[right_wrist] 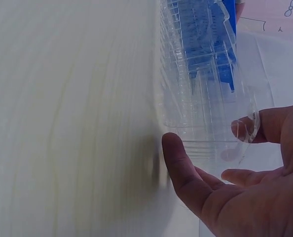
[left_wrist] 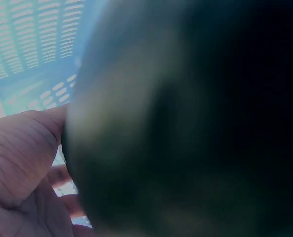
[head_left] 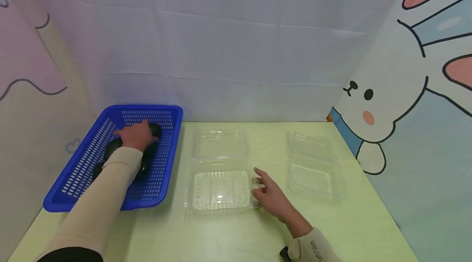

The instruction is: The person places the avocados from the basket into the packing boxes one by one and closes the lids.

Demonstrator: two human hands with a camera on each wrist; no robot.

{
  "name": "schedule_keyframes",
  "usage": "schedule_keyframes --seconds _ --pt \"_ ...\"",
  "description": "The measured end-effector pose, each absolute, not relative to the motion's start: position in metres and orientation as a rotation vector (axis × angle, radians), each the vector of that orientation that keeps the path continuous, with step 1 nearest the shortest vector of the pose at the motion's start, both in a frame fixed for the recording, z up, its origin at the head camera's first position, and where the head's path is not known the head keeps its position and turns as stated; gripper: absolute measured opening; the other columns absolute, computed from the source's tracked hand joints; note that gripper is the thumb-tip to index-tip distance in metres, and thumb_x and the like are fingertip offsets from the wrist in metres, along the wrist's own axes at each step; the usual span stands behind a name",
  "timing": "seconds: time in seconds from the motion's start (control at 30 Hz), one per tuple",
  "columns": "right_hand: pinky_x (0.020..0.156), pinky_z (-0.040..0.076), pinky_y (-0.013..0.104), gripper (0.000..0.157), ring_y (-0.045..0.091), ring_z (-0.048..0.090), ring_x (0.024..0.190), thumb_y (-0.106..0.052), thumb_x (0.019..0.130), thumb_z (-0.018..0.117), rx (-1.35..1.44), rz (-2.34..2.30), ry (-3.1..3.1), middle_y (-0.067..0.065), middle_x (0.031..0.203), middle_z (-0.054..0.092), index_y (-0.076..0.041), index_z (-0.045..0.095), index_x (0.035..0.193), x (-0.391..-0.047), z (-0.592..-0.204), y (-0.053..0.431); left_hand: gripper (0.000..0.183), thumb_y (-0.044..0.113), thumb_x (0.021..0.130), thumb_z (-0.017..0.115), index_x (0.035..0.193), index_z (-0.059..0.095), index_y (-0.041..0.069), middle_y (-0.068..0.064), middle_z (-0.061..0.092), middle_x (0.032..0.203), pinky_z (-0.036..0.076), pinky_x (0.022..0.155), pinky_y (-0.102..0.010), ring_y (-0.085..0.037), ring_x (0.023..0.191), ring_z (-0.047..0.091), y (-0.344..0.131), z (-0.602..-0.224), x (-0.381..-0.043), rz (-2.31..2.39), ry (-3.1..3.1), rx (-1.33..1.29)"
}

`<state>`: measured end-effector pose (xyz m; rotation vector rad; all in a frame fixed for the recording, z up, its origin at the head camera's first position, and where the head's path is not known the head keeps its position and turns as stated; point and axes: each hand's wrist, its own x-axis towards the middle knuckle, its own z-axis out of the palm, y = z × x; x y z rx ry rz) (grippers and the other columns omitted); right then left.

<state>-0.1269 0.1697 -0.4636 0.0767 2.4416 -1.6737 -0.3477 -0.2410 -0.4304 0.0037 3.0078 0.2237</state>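
**Observer A:** White cloth backs the station, with cartoon rabbit panels at either side. Work surface: pale green table (head_left: 236, 233). Largest item on it: blue perforated basket (head_left: 110, 159), far left. Next: open clear clamshell box (head_left: 221, 172) at centre, lid hinged back toward the cloth. A second clear clamshell (head_left: 313, 166) lies well apart to its right.

**Observer B:** Step in hand?

**Observer A:** Judged as pick-up. The left hand (head_left: 137, 136) is inside the basket, fingers curled over a dark rounded object (head_left: 153, 131). The left wrist view confirms it: the dark object (left_wrist: 196, 123) fills the frame and bears against the palm and thumb. Other dark pieces lie beside the forearm in the basket; what they are cannot be told.

**Observer B:** And the right hand?

**Observer A:** The right hand (head_left: 271, 194) rests at the right edge of the centre box. In the right wrist view the thumb and fingers are relaxed, with a fingertip on the plastic flange (right_wrist: 245, 131). It steadies the tray and clasps nothing.

**Observer B:** Requirement for the next move?

**Observer A:** By my judgement: lift the dark object clear of the basket's right wall, then carry it rightward to the tray half nearest the person. The tray is light plastic and may slide; keep the right hand against the rim.
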Motion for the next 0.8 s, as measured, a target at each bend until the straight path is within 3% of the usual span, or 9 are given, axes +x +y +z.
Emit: schedule_keyframes --seconds 0.2,0.8 --pt "0.071 0.057 0.038 0.068 0.034 0.065 0.11 0.0 0.097 0.059 0.079 -1.688 2.429 0.032 0.146 0.049 -0.003 0.033 0.16 -0.127 -0.462 0.168 0.087 0.041 0.088 0.078 0.145 0.041 -0.013 -0.052 0.038 0.138 0.019 0.096 -0.09 -0.081 0.12 0.032 -0.245 -0.425 -0.343 0.205 3.046 0.037" --pt "0.072 0.056 0.037 0.067 0.033 0.062 0.113 0.001 0.1 0.058 0.126 -1.77 2.379 0.032 0.148 0.047 -0.005 0.03 0.161 -0.127 -0.462 0.164 0.087 0.046 0.085 0.08 0.14 0.046 -0.013 -0.045 0.042 0.138 0.017 0.099 -0.088 -0.07 0.122 0.037 -0.256 -0.379 -0.313 0.28 3.202 0.085"
